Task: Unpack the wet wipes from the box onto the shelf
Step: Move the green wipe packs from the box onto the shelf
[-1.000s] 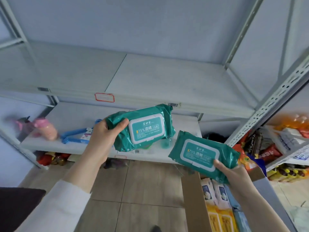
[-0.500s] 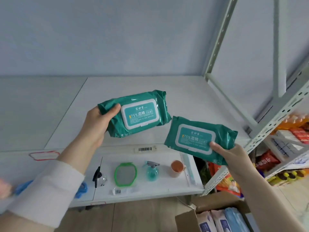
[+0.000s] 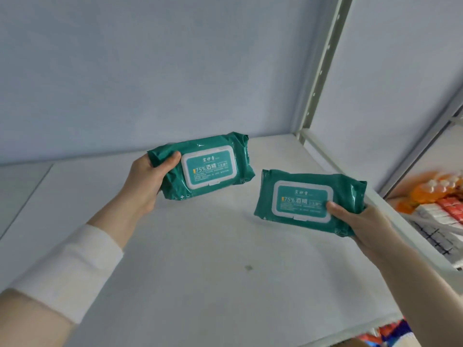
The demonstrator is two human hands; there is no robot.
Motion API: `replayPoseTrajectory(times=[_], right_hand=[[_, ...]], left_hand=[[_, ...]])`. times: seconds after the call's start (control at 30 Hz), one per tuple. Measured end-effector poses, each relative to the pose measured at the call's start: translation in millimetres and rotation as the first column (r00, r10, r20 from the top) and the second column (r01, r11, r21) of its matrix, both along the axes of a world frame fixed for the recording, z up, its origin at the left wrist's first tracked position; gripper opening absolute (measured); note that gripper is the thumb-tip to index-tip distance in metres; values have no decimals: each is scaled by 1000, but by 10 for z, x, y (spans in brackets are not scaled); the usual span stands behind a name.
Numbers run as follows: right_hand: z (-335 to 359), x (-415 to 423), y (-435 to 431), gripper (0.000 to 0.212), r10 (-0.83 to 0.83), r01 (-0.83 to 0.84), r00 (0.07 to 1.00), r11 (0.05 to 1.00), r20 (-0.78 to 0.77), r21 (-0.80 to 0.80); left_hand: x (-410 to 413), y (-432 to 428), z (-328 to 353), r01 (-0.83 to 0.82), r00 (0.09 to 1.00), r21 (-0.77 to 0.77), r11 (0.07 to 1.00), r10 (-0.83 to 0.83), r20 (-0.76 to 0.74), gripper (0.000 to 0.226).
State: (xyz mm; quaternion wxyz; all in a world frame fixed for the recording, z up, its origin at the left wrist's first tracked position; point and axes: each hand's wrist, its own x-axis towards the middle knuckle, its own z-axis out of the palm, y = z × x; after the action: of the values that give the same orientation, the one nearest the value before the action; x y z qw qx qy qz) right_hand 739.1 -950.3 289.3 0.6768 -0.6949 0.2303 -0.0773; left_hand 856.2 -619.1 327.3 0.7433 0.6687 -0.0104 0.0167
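Two thumbs show the grip plainly. The left thumb (image 3: 172, 157) curls over the front face of the left pack (image 3: 213, 169), a green pack of wet wipes. It lies at the pack's 9 o'clock end, just beside the white-rimmed lid flap. The other fingers are hidden behind the pack, so the left hand (image 3: 146, 181) holds it clamped by that short end. The right thumb (image 3: 337, 206) presses on the 4 o'clock corner of the lid flap of the right pack (image 3: 300, 199), a second green pack of the same kind. Its remaining fingers are tucked underneath, out of sight, and the right hand (image 3: 363, 221) grips the pack by its 3 to 4 o'clock end.

Both packs turn their printed lids toward the camera, each tilted a little. They are near each other without touching, and the left pack sits at about 10 o'clock from the right pack. Both are held over the rear half of the shelf (image 3: 225, 271), a pale board; whether either pack's lower edge touches the board I cannot tell.

A white sleeve (image 3: 67, 269) covers the left forearm toward 8 o'clock, and the right forearm runs off toward 5 o'clock. A small dark speck (image 3: 248, 267) lies on the shelf at 6 o'clock from the packs. Behind the shelf rises a pale blue wall (image 3: 150, 71). A perforated metal post (image 3: 323, 66) stands at 1 o'clock, at the shelf's rear corner. At 3 o'clock, past the shelf's edge, orange and red packaged goods (image 3: 441, 196) lie blurred.
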Motion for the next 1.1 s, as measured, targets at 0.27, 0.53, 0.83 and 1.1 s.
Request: replayPoseTrajectory(times=[0.27, 0.53, 0.83, 1.1], right_hand=[[-65, 1376, -414, 57, 62, -65, 995, 997, 79, 29], [-114, 2317, -547, 85, 240, -250, 962, 966, 128, 67], [-175, 2643, -642, 48, 460, -438, 888, 834, -16, -336], [-181, 2752, -592, 38, 304, -258, 953, 837, 18, -483]], left_hand=[[1022, -315, -375, 37, 999, 59, 998, -36, -23, 13], [1708, -392, -476, -2, 1000, 42, 999, 2, -1, 15], [1975, -284, -477, 8, 999, 122, 993, -12, 31, 26], [2080, -246, -454, -171, 983, 240, 956, 149, 105, 27]])
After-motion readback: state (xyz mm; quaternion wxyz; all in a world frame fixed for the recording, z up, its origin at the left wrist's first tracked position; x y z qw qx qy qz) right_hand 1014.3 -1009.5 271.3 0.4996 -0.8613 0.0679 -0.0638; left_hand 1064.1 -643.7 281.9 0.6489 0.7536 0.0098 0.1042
